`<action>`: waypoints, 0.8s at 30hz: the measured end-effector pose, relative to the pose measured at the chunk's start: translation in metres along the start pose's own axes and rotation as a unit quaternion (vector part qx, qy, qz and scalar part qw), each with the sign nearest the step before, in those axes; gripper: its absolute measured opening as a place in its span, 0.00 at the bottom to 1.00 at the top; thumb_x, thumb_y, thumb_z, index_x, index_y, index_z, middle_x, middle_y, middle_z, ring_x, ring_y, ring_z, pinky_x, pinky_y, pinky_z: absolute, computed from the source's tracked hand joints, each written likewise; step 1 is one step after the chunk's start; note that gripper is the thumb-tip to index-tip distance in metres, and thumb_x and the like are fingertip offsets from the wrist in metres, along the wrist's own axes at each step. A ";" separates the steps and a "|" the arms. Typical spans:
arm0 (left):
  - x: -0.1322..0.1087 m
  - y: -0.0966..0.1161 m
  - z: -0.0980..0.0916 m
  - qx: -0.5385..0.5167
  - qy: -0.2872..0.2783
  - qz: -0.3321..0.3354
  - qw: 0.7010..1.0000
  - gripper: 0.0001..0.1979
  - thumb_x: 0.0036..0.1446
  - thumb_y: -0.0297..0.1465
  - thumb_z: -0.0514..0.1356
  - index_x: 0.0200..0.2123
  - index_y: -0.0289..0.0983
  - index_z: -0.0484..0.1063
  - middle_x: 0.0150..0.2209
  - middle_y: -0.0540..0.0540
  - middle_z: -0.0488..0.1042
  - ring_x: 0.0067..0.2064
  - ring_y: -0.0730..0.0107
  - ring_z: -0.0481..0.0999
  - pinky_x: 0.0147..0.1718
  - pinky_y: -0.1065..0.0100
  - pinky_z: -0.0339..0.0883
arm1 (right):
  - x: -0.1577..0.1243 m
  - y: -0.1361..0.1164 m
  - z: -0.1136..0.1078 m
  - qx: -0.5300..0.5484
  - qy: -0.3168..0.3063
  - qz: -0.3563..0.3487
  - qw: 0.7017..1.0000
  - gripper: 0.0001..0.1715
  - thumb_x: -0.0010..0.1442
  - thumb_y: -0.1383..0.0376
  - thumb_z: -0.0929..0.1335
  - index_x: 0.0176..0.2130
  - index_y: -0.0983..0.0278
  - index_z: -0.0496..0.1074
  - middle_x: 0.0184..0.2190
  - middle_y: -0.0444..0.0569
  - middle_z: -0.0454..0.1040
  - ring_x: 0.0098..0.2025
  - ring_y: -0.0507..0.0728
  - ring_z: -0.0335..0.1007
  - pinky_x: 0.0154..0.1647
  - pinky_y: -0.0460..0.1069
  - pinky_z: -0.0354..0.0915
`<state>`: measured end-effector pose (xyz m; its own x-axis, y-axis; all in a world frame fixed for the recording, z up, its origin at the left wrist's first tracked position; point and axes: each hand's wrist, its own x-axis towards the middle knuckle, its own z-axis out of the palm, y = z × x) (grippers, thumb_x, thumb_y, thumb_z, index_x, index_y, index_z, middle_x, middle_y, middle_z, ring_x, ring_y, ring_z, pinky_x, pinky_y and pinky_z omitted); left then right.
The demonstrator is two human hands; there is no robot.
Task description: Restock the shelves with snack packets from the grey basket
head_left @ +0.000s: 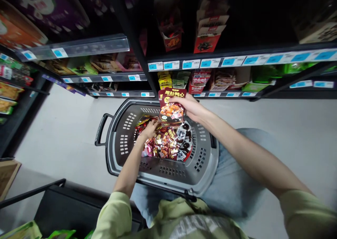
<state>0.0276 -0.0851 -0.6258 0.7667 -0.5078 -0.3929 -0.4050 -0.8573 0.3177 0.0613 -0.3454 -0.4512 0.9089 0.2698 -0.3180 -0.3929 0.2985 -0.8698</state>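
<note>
A grey plastic shopping basket point(202, 161) stands on the floor in front of me, holding several red and dark snack packets point(168, 144). My right hand point(191, 107) grips a dark red snack packet point(170, 105) above the basket's far side, fingers wrapped round its right edge. My left hand point(149, 129) reaches down into the basket and rests on the pile of packets at its left side; its fingers are curled on the packets, and whether they pinch one is unclear.
Black store shelves point(237, 61) with blue price tags rise just behind the basket, stocked with snack packs and boxes. More shelves point(79, 49) run off to the left. Pale floor point(65, 133) lies left of the basket. A black frame point(52, 204) sits near my left side.
</note>
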 end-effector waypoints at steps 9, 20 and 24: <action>-0.026 0.009 0.002 0.101 -0.225 -0.018 0.969 0.48 0.45 0.23 0.66 0.69 0.46 0.53 0.71 0.40 0.53 0.70 0.44 0.51 0.66 0.42 0.47 | 0.000 0.000 0.002 -0.008 0.009 0.024 1.000 0.18 0.47 0.61 0.76 0.39 0.62 0.77 0.39 0.50 0.81 0.43 0.60 0.77 0.49 0.56 0.74; -0.013 0.030 0.010 0.206 -0.195 -0.003 0.959 0.56 0.37 0.25 0.74 0.69 0.35 0.51 0.68 0.28 0.55 0.69 0.38 0.52 0.64 0.42 0.48 | 0.008 0.006 -0.002 -0.018 0.022 0.030 0.999 0.15 0.47 0.62 0.75 0.37 0.62 0.77 0.39 0.52 0.81 0.41 0.61 0.77 0.47 0.55 0.74; -0.007 0.026 0.000 0.144 -0.214 -0.006 0.966 0.62 0.32 0.32 0.78 0.68 0.34 0.49 0.65 0.25 0.61 0.66 0.38 0.59 0.63 0.41 0.51 | 0.010 0.008 -0.005 -0.022 0.009 0.038 0.999 0.16 0.49 0.61 0.75 0.40 0.61 0.77 0.43 0.52 0.80 0.45 0.62 0.77 0.51 0.56 0.74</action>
<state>0.0120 -0.1035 -0.6147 0.5213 -0.4336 -0.7350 -0.5661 -0.8202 0.0824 0.0677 -0.3453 -0.4635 0.8794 0.2729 -0.3901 -0.4544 0.2366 -0.8588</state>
